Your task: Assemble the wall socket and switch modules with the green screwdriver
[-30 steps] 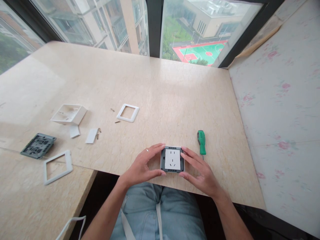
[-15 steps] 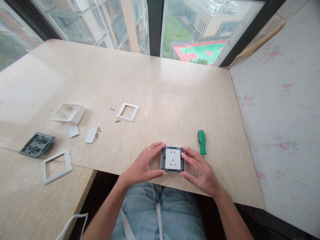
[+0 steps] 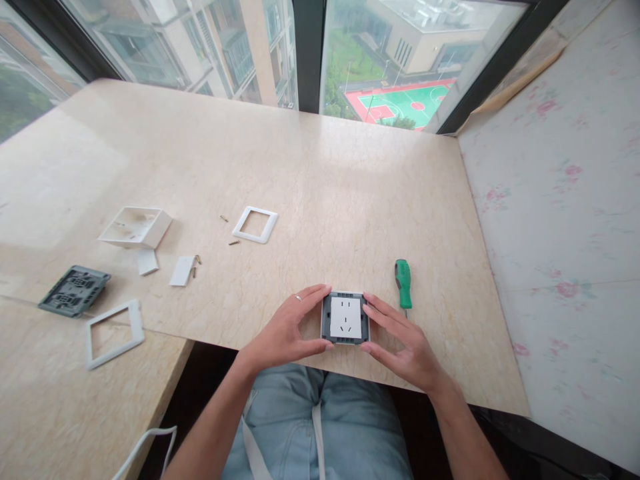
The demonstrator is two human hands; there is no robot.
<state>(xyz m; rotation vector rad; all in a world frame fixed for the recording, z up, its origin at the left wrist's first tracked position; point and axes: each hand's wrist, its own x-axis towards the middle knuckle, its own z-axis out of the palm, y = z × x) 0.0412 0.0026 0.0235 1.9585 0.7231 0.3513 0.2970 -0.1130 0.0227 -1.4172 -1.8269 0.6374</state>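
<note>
A wall socket (image 3: 345, 319) with a white slotted face and dark grey frame lies near the counter's front edge, face up. My left hand (image 3: 287, 328) grips its left side, thumb at the lower corner and fingers at the upper one. On the opposite side my right hand (image 3: 400, 340) holds it the same way, fingertips on the right edge. Just beyond my right hand lies a green-handled screwdriver (image 3: 403, 285), its shaft partly hidden behind that hand. Farther off, a white cover frame (image 3: 273, 227) rests flat on the counter.
At the left are a white mounting box (image 3: 158, 230), a grey socket back (image 3: 75, 291), another white frame (image 3: 137, 325), two small white plates (image 3: 183, 271) and several screws. A floral wall (image 3: 560, 267) bounds the right; windows stand behind. A white cable (image 3: 150, 433) hangs at lower left.
Hardly anything differs. Both hands keep their hold on the socket, with only a slight shift of the right fingers; the view has moved very slightly.
</note>
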